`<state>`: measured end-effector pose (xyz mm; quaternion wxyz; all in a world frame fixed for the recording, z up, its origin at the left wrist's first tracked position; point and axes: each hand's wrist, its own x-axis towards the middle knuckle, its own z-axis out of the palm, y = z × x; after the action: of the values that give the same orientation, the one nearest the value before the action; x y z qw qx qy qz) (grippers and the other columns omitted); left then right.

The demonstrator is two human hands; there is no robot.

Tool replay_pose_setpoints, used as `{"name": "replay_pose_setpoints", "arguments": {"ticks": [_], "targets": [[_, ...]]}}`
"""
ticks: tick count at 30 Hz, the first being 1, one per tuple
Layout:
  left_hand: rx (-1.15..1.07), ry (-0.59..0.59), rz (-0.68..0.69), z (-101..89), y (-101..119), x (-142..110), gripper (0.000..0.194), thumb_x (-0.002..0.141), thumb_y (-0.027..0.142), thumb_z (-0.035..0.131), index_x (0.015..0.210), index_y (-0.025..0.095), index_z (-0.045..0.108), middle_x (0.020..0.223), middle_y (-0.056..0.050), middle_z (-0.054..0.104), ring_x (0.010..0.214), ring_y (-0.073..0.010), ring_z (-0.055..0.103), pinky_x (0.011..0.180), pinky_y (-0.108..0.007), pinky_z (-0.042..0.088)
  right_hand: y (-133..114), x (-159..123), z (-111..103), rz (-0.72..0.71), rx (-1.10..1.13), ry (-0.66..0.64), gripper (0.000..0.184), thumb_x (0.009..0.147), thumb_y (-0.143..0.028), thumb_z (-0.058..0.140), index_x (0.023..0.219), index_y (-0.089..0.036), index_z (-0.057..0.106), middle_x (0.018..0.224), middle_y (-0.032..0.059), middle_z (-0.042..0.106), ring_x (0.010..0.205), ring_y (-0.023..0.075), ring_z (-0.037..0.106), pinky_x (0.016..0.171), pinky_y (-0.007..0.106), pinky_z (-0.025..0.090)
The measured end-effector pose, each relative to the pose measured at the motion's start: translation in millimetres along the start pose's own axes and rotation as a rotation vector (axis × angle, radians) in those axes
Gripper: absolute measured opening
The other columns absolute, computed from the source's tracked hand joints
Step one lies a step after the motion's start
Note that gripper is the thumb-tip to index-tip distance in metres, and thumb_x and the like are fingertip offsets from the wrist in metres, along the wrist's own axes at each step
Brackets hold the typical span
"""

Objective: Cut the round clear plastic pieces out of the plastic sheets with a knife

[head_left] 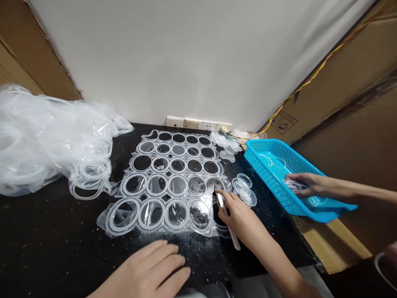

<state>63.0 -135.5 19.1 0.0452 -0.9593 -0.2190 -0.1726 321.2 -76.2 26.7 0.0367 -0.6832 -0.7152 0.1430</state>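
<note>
A clear plastic sheet [173, 182] with rows of round punched discs lies flat on the black table [46, 240]. My right hand [238, 217] rests on the sheet's right edge, closed around a thin white tool [221, 201] whose tip touches a disc in the lower right rows. Flat on the table, my left hand [151, 269] lies just in front of the sheet's near edge, fingers stretched out and holding nothing. A few loose clear discs [245, 190] lie right of the sheet.
A blue plastic basket [266, 165] sits at the table's right edge, with another person's hand [305, 185] reaching into it from the right. A big heap of clear plastic scrap [46, 140] fills the left. More loose discs [226, 145] and wall sockets [198, 123] are at the back.
</note>
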Motion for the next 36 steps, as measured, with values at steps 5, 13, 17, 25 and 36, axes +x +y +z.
{"name": "replay_pose_setpoints", "arguments": {"ticks": [5,13,17,25,36], "targets": [[0.071,0.139,0.077,21.8,-11,20,0.029,0.094,0.025,0.034,0.093,0.023,0.063,0.098,0.006,0.068,0.09,-0.0161,0.058,0.081,-0.032,0.038,8,1,-9,-0.051,0.281,-0.093,0.031,0.08,-0.012,0.041,0.105,-0.017,0.058,0.071,0.0023,0.06,0.061,0.0145,0.056,0.058,0.024,0.042],[0.198,-0.042,0.039,27.5,-4,7,0.03,0.094,0.035,0.035,0.119,0.03,0.051,0.118,-0.002,0.059,0.11,-0.0246,0.051,0.091,-0.039,0.029,3,26,-32,-0.088,1.237,-0.154,0.035,0.08,-0.037,0.062,0.111,-0.023,0.055,0.121,0.008,0.059,0.091,0.017,0.066,0.07,0.024,0.05],[0.248,-0.044,0.056,33.2,-3,2,0.037,0.092,0.04,0.039,0.127,0.03,0.045,0.117,-0.007,0.058,0.109,-0.0278,0.051,0.092,-0.043,0.027,-26,40,-18,-0.125,1.326,-0.324,0.028,0.084,-0.041,0.057,0.093,-0.015,0.06,0.079,0.0069,0.07,0.062,0.0115,0.065,0.054,0.02,0.044],[0.22,0.067,-0.069,43.7,2,-2,0.048,0.086,0.054,0.045,0.128,0.033,0.043,0.109,-0.008,0.061,0.109,-0.0269,0.049,0.097,-0.043,0.022,-51,44,7,-0.142,1.435,-0.25,0.03,0.074,-0.043,0.067,0.075,-0.014,0.056,0.049,-0.0057,0.05,0.039,0.0051,0.046,0.039,0.017,0.035],[0.21,-0.015,-0.043,42.5,2,-5,0.056,0.089,0.051,0.04,0.138,0.025,0.03,0.107,-0.012,0.064,0.109,-0.0274,0.051,0.095,-0.044,0.022,-43,25,5,-0.444,0.834,-0.331,0.022,0.087,-0.031,0.052,0.08,-0.013,0.063,0.065,0.002,0.063,0.06,0.0098,0.058,0.058,0.021,0.047]]}}
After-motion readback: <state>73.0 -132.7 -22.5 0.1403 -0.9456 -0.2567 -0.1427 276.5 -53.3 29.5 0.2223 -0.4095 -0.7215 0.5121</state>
